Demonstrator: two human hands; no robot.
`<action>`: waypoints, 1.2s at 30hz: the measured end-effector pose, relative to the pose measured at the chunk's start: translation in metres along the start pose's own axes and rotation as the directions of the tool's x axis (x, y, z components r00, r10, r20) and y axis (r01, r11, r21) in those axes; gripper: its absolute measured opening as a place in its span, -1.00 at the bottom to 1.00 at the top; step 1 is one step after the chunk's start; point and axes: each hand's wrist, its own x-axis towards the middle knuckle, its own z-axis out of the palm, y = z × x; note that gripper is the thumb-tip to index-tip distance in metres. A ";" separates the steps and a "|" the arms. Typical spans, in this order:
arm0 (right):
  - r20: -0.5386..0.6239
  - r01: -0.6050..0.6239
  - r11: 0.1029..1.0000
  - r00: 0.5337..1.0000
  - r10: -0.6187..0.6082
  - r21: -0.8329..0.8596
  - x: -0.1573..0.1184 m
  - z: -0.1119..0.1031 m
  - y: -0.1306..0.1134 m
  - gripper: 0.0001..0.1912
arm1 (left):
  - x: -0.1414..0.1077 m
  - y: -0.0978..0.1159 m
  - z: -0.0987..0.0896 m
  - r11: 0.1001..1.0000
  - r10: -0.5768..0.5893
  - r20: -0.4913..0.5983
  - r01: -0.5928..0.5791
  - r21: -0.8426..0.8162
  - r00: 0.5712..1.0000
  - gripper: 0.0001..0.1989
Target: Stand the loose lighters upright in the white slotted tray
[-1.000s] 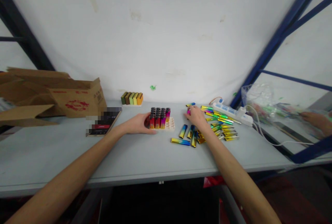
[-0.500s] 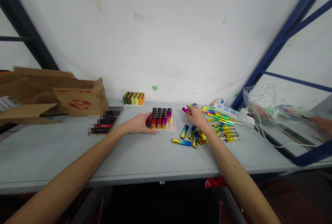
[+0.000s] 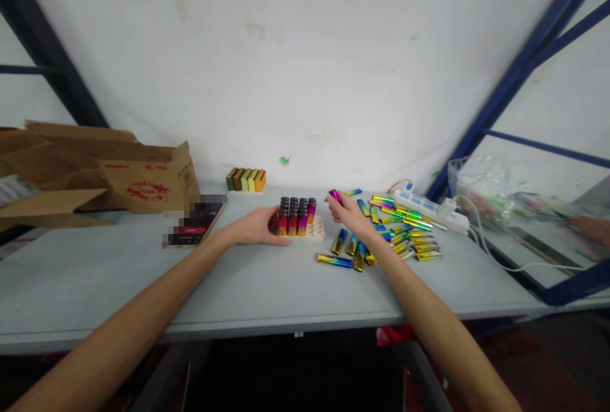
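A white tray (image 3: 318, 229) holds rows of upright lighters (image 3: 292, 224), red to purple with black tops; empty slots show at its right end. My left hand (image 3: 263, 226) curves around the left side of this block, thumb along the front, some fingers hidden behind. My right hand (image 3: 347, 213) is closed on a shiny purple lighter (image 3: 334, 195), raised above the table to the right of the tray. Below and right of that hand lies a loose pile of metallic lighters (image 3: 403, 231), gold, blue and green, partly covered by my right forearm.
A second tray of green, yellow and orange lighters (image 3: 246, 181) stands by the wall. An open cardboard box (image 3: 147, 177) and a dark flat box (image 3: 197, 221) are at left. A power strip (image 3: 429, 208) with a white cable lies right, near another person's hand (image 3: 591, 227).
My right hand has moved a little left toward the tray, and the purple lighter in it has tipped more upright. My left hand stays at the tray.
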 end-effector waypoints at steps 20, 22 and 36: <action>-0.088 0.158 0.889 0.973 -0.215 -0.430 -0.008 0.004 -0.013 -0.61 | 0.000 0.003 -0.001 1.000 -0.007 0.000 0.007 0.005 1.000 -0.19; -0.093 0.159 0.890 0.971 -0.219 -0.428 -0.008 0.004 -0.013 -0.57 | -0.001 0.004 -0.002 1.000 0.001 -0.005 -0.001 -0.004 1.000 -0.19; -0.068 0.243 0.947 0.963 -0.262 -0.211 -0.007 0.008 -0.004 -0.58 | -0.001 0.002 -0.001 0.999 0.011 -0.004 -0.011 -0.035 1.000 -0.15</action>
